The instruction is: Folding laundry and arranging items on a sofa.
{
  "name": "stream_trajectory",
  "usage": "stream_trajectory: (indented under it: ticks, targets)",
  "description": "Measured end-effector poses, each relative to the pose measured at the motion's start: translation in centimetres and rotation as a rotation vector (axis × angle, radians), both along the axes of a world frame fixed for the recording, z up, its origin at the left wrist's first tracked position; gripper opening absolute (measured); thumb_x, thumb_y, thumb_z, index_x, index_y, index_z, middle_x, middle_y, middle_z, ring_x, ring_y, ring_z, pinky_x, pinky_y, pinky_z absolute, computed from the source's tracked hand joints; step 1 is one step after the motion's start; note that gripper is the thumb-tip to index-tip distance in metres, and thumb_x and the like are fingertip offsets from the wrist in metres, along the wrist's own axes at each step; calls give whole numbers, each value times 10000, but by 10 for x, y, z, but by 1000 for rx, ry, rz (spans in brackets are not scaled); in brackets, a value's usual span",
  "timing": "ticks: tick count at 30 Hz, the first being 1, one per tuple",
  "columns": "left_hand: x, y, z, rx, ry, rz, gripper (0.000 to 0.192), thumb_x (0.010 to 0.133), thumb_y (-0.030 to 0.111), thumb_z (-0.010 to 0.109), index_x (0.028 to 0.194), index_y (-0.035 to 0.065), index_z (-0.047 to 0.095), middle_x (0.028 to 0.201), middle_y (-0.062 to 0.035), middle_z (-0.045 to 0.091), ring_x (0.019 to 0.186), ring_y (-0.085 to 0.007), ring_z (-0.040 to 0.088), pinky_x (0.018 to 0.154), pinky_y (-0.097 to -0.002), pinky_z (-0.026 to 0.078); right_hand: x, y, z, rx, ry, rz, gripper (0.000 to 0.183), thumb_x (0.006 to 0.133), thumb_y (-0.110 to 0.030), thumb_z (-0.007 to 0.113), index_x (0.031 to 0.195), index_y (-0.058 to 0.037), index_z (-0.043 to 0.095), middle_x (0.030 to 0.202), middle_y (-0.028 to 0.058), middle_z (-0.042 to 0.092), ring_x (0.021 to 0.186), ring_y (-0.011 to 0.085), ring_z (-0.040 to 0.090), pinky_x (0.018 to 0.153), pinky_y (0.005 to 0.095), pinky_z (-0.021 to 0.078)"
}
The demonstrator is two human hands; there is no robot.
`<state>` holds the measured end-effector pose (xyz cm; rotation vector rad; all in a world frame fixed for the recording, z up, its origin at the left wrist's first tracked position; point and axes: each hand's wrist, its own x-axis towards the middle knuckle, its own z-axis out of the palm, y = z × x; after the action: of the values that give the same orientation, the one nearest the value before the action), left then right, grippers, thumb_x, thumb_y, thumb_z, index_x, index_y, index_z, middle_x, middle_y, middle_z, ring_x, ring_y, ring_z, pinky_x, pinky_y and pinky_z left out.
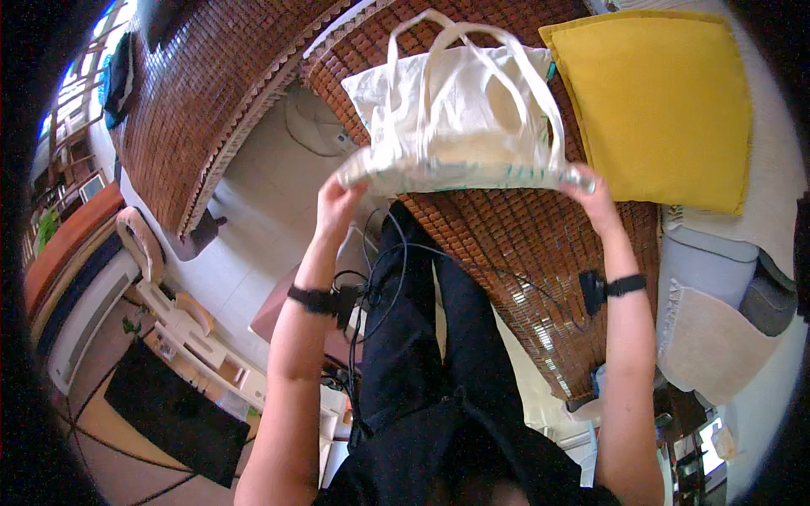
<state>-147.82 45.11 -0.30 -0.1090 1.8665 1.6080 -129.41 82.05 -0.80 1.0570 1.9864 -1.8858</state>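
A white cloth tote bag (pixel 462 126) with two long handles is stretched out before me, over a brown beaded seat mat (pixel 506 253). My left hand (pixel 342 199) grips the left corner of its near edge. The right corner of that edge is in my right hand (pixel 591 196). The near edge is slightly blurred and shows faint green marks. The bag's handles arch away from me, towards the top of the view. Black straps with small devices are on both of my forearms.
A yellow cushion (pixel 664 114) lies right of the bag. Thin black cables (pixel 405 253) hang over my legs. Another beaded mat (pixel 190 82) covers a seat at the upper left. A grey bin-like container (pixel 709 259) and a beige fringed cloth (pixel 709 341) are at the right.
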Motion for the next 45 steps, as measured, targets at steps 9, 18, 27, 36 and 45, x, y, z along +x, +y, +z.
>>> stream_trajectory:
  ticks: [9, 18, 27, 36, 45]
  targets:
    - [51, -49, -41, -413, -125, -659, 221, 713, 123, 624, 883, 24, 522, 856, -90, 565, 782, -179, 532, 668, -297, 439, 45, -16, -52, 101, -276, 320, 237, 622, -156, 697, 758, -16, 562, 711, 83, 593, 656, 173, 563, 618, 294, 434]
    - [48, 52, -32, -412, 779, -1145, 511, 797, 274, 508, 1263, 156, 335, 1324, -41, 312, 1254, -222, 223, 1009, -357, 211, 39, -18, -40, 373, -452, 523, 374, 602, -194, 703, 916, -85, 531, 910, 115, 587, 851, 258, 563, 779, 374, 410]
    - [18, 13, -50, -578, 1098, -1250, 598, 741, 101, 425, 1308, 201, 265, 1343, 32, 294, 1225, -147, 294, 1010, -293, 233, -16, -13, -3, 1216, 452, 1368, 674, 688, -66, 573, 1248, -352, 331, 1335, -49, 276, 1230, 165, 258, 1020, 352, 206]
    - [1, 14, -81, -458, 1271, -1344, 531, 727, 153, 487, 1222, 313, 379, 1298, 51, 345, 1176, -164, 355, 966, -314, 314, -43, 6, -80, 955, 665, 1443, 574, 691, -182, 570, 1205, -335, 364, 1279, -60, 363, 1203, 128, 315, 1025, 361, 226]
    - [-1, 12, -66, -313, 926, -1122, 409, 698, 78, 495, 1095, 168, 538, 1183, 0, 487, 1148, -181, 403, 941, -347, 332, -35, 23, -62, 890, 601, 1389, 555, 684, -84, 548, 1202, -234, 413, 1258, -4, 401, 1145, 186, 400, 979, 351, 301]
